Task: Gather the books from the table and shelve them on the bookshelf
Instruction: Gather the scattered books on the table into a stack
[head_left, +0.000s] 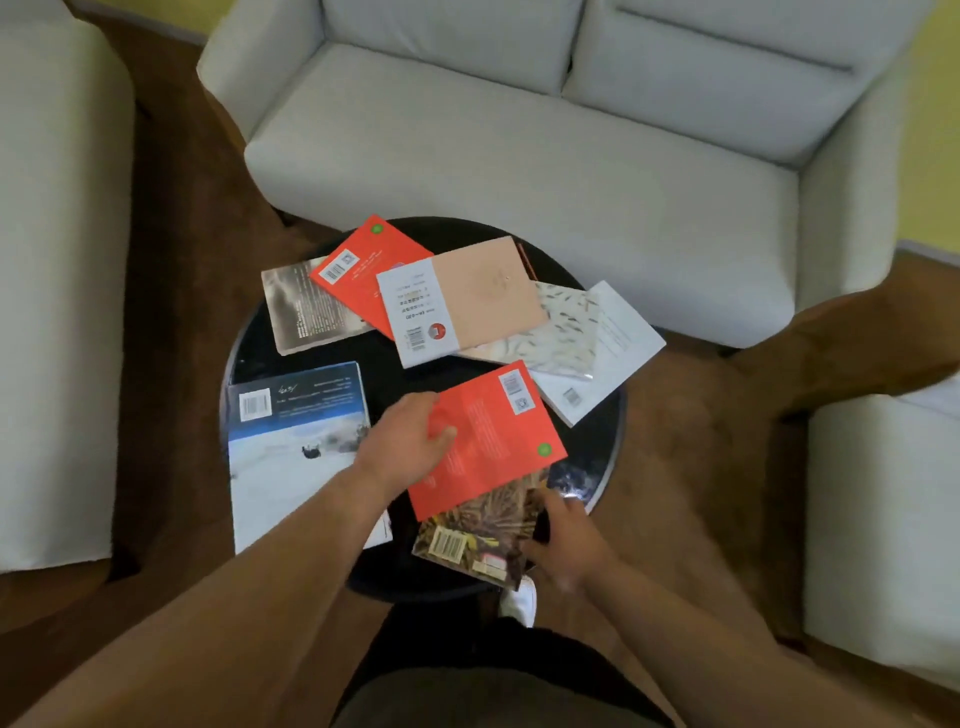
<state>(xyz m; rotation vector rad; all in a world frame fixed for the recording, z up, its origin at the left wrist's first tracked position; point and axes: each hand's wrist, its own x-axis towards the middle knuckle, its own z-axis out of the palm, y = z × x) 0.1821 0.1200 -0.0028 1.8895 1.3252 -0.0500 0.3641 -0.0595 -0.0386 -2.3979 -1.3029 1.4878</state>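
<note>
Several books lie scattered on a round black table (322, 358). My left hand (405, 441) grips the left edge of a red book (498, 441), thumb on its cover. That red book rests partly on a brown patterned book (478, 530), whose right edge my right hand (566, 545) holds. A large blue and white snow-scene book (291, 447) lies at the left. Farther back lie a grey book (301, 312), a second red book (363, 265), a pink and white book (467, 301), a speckled book (561, 327) and a white book (608, 358).
A white sofa (519, 156) stands behind the table. White seats stand at the left (57, 286) and at the right (883, 519). The floor (675, 441) is brown. My white shoe (522, 603) shows under the table's near edge. No bookshelf is in view.
</note>
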